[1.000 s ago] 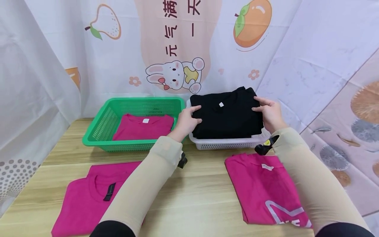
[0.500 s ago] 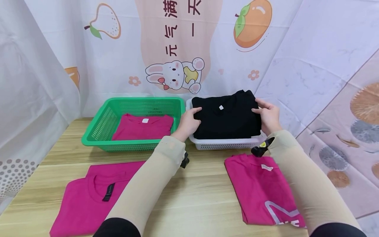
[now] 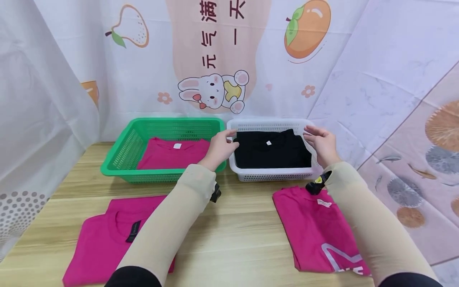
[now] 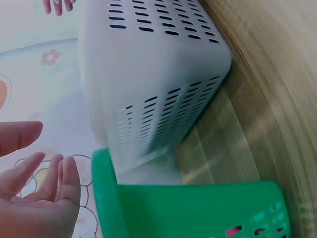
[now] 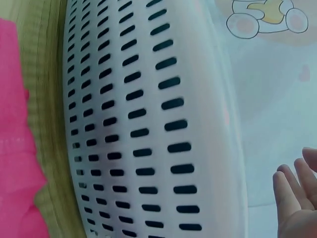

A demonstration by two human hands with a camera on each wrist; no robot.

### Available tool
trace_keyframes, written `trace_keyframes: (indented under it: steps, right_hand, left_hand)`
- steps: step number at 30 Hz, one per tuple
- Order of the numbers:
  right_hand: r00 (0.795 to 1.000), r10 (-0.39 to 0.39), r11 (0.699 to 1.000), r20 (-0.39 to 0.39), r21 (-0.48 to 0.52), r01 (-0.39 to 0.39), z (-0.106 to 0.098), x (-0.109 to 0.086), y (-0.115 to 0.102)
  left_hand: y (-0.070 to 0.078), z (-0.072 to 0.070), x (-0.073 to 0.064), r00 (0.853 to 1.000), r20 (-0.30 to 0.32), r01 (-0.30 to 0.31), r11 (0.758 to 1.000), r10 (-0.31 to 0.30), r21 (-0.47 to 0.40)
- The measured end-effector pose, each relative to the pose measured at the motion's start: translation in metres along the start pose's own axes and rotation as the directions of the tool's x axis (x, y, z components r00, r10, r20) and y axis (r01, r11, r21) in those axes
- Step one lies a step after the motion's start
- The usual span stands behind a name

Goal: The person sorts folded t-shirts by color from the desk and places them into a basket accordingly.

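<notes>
Right of centre in the head view, black clothing (image 3: 272, 154) lies inside the white basket (image 3: 272, 174), seemingly folded flat so it fits between the walls. The left hand (image 3: 218, 149) and right hand (image 3: 322, 146) flank it — each grip parted, pinching nothing. Whether the left touches it is unclear; the left sleeve (image 3: 172, 219) hides part of the lower-left pink shirt (image 3: 95, 249).

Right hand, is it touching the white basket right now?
Apart: the right wrist view shows a strip of pale backdrop between the right hand and the rim of the white basket.
</notes>
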State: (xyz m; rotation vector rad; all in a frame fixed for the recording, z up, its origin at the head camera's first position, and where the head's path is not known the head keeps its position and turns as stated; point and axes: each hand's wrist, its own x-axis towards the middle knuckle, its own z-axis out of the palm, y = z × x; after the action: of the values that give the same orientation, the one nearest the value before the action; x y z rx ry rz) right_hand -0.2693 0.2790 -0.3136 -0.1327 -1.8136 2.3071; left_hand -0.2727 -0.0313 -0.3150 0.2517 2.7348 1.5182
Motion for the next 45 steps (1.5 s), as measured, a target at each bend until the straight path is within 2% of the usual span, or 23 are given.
trace_keyframes:
  steps: [7, 12, 17, 29, 37, 45]
  right_hand:
    - [0.998, 0.038, 0.994, 0.056, 0.096, -0.043, 0.004, -0.006, -0.005]
    - [0.992, 0.042, 0.994, 0.123, 0.094, -0.053, 0.007, -0.015, -0.008]
    - [0.982, 0.070, 0.994, 0.176, 0.067, -0.083, 0.013, -0.027, -0.013]
    - [0.954, 0.062, 0.991, 0.294, 0.096, -0.094, 0.029, -0.052, -0.013]
    - [0.938, 0.092, 0.994, 0.334, 0.024, -0.106, 0.043, -0.072, -0.002]
    - [0.923, 0.097, 0.995, 0.372, -0.028, -0.093, 0.053, -0.089, 0.013]
  left_hand:
    - [0.000, -0.011, -0.011, 0.999, 0.028, -0.029, 0.999, 0.030, -0.034]
    - [0.007, -0.019, -0.025, 0.997, 0.049, -0.050, 0.996, 0.053, -0.070]
    - [0.011, -0.027, -0.040, 0.993, 0.058, -0.094, 0.990, 0.101, -0.108]
    - [0.005, -0.040, -0.070, 0.991, 0.043, -0.120, 0.988, 0.125, -0.097]
    - [0.002, -0.042, -0.089, 0.988, 0.029, -0.151, 0.984, 0.155, -0.099]
    - [-0.014, -0.042, -0.107, 0.987, 0.029, -0.152, 0.984, 0.155, -0.089]
